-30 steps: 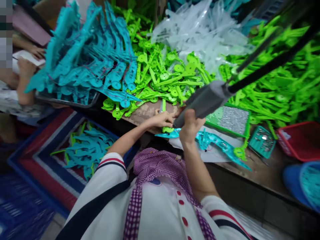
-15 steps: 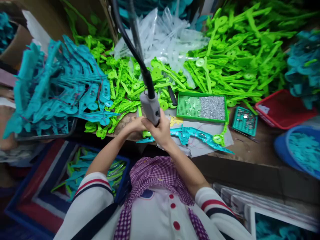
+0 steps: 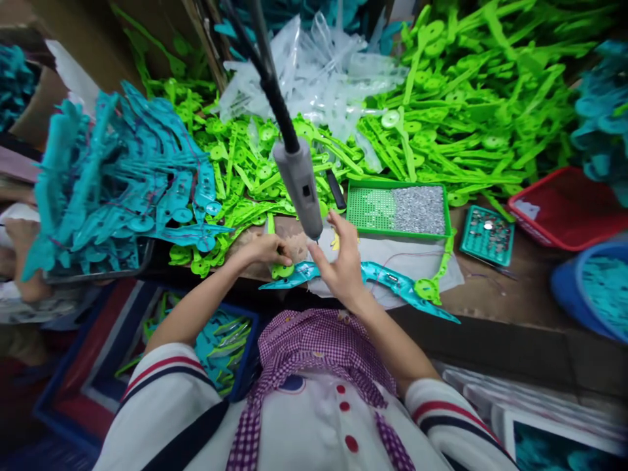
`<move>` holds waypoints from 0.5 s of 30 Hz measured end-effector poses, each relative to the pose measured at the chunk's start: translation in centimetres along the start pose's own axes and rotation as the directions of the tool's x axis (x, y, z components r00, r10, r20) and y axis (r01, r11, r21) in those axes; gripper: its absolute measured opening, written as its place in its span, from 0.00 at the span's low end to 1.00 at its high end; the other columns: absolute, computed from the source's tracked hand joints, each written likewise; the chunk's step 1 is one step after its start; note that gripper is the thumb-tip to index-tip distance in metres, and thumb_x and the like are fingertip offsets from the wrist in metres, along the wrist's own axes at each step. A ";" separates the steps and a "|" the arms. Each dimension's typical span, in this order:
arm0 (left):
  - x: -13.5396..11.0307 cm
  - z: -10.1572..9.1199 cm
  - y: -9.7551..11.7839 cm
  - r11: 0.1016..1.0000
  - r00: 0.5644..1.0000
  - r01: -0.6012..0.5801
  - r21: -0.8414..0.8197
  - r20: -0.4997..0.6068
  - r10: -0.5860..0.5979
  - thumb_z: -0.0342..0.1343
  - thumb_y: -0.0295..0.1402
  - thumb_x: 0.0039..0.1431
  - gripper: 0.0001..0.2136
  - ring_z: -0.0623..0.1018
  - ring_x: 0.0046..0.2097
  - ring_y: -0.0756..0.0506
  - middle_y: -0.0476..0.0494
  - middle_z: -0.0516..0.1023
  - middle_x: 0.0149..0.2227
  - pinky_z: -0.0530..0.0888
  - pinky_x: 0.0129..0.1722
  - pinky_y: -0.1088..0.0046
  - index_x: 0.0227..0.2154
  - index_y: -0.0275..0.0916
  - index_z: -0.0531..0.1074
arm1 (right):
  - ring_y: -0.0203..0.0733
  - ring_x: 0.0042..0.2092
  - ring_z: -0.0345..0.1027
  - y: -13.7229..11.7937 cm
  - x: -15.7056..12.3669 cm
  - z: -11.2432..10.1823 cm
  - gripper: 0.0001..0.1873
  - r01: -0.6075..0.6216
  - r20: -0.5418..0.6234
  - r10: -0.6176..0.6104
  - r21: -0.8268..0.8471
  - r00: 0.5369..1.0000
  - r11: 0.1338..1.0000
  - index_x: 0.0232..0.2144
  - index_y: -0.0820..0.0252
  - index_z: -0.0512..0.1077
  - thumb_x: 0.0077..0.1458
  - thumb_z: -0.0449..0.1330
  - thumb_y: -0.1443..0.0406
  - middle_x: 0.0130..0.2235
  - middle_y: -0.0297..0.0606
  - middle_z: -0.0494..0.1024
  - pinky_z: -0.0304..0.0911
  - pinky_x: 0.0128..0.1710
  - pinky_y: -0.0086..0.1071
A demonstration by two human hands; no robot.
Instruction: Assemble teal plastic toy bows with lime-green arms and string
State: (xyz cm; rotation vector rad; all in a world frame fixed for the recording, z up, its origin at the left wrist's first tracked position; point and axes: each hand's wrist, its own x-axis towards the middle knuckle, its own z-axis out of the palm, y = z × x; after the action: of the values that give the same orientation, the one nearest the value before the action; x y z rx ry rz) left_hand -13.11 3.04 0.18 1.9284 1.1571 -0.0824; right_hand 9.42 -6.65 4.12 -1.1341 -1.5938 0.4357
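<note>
My brown worktop (image 3: 520, 299) spans from nine to three o'clock; cardboard (image 3: 98, 52) stands at eleven o'clock, a blue-and-red bin (image 3: 53, 409) at seven.

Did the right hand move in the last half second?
Yes. The right hand has let go of the electric screwdriver, opened, and shifted slightly right toward the green screw tray, which stays put in the view.

Left hand (image 3: 267, 250) curled with fingertips pressed down, right hand (image 3: 343, 265) open, fingers spread, forearms forward
</note>
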 end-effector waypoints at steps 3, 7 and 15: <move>-0.4 -0.4 0.1 0.999 0.999 -0.026 -0.038 0.038 0.027 0.65 0.45 0.49 0.15 0.78 0.33 0.46 0.43 0.83 0.30 0.69 0.38 0.73 0.27 0.36 0.81 | 0.51 0.66 0.62 -0.2 -4.7 0.6 0.33 0.142 0.215 -0.114 -0.118 0.970 0.983 0.71 0.54 0.52 0.67 0.55 0.60 0.63 0.48 0.70 0.62 0.64 0.54; -0.6 -0.9 0.1 0.998 0.997 -0.054 -0.011 -0.055 0.053 0.64 0.47 0.52 0.16 0.78 0.36 0.45 0.42 0.83 0.31 0.70 0.42 0.72 0.27 0.37 0.81 | 0.49 0.70 0.55 0.0 -7.6 4.5 0.29 0.265 0.582 -0.140 -0.136 0.801 0.955 0.68 0.62 0.59 0.69 0.50 0.58 0.67 0.46 0.64 0.49 0.71 0.54; -0.7 -0.1 -0.2 0.999 0.995 0.021 0.030 -0.099 -0.018 0.64 0.41 0.52 0.12 0.78 0.40 0.43 0.42 0.83 0.34 0.71 0.45 0.70 0.29 0.36 0.81 | 0.47 0.69 0.57 2.9 -6.9 7.4 0.24 0.249 0.660 -0.111 -0.119 0.743 0.961 0.62 0.65 0.68 0.68 0.51 0.62 0.64 0.48 0.69 0.51 0.71 0.52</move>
State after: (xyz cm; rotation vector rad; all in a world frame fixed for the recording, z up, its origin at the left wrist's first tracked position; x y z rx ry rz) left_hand -13.65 2.70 0.41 1.9670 1.2469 -0.0159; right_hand 3.84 -9.10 -4.46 -1.0091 -2.3887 0.5893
